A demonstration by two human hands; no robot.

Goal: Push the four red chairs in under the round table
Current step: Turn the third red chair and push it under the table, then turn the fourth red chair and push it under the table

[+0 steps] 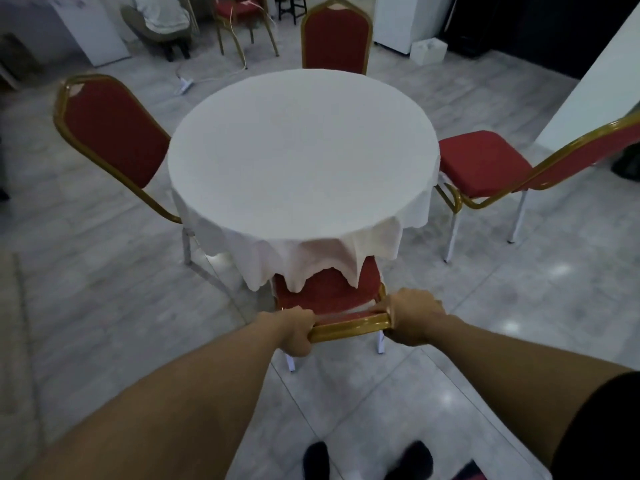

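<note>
A round table (301,150) under a white cloth stands in the middle of the floor. The near red chair (329,292) has its seat partly beneath the hanging cloth. My left hand (294,332) and my right hand (414,320) both grip the gold top rail of its backrest. The left red chair (110,129) and the far red chair (336,36) stand close against the table, seats hidden under it. The right red chair (485,164) is pulled out, its whole seat showing beside the table.
Grey tiled floor surrounds the table. A fifth red chair (242,15) stands at the back with a white cable and a power strip (183,85) on the floor. A white box (428,51) sits at the back right, and a white panel (595,84) rises on the right.
</note>
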